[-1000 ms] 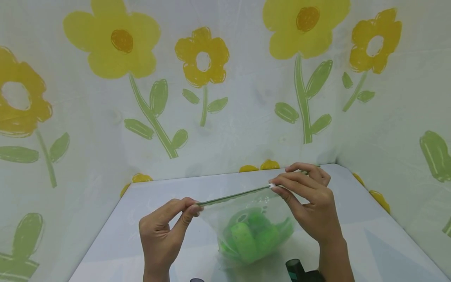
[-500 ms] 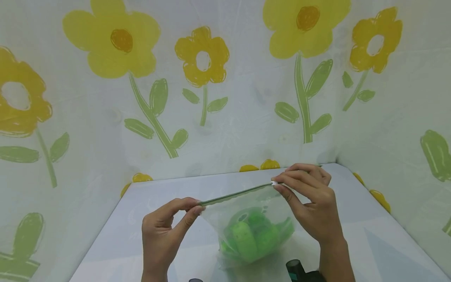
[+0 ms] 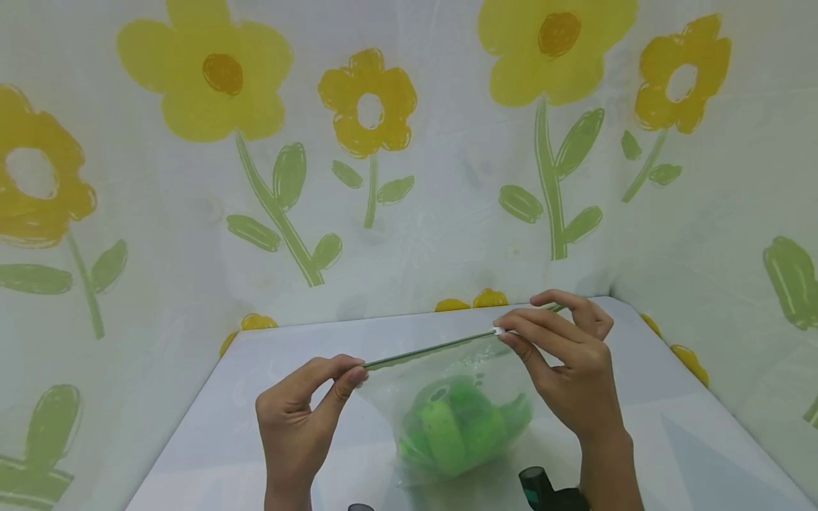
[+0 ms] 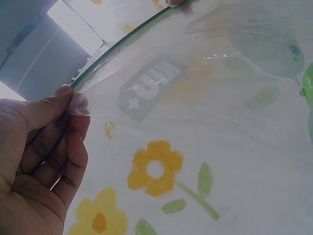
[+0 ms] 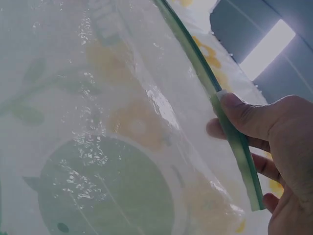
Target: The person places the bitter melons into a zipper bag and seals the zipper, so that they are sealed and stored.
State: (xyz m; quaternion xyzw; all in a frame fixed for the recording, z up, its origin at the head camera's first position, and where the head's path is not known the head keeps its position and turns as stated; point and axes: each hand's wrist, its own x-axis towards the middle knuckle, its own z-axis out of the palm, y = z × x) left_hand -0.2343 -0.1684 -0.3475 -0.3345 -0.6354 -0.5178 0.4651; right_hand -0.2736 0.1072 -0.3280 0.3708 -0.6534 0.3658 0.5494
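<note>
A clear plastic zip bag hangs between both hands, its green zip strip stretched taut and rising to the right. Bright green objects lie in its lower part, blurred by the film. My left hand pinches the strip's left end between thumb and forefinger; the left wrist view shows the other fingers curled below the corner. On the white slider, my right hand pinches with thumb and forefinger. In the right wrist view, the strip's right end runs past the slider along that hand's fingers.
Below the bag is a white table. A dark cylindrical piece shows beside the right wrist, and another dark top at the bottom edge. A flower-printed curtain encloses the back and sides.
The right hand and the slider have shifted slightly to the right, and its outer fingers have spread a little farther along the strip. The left hand stays almost in place.
</note>
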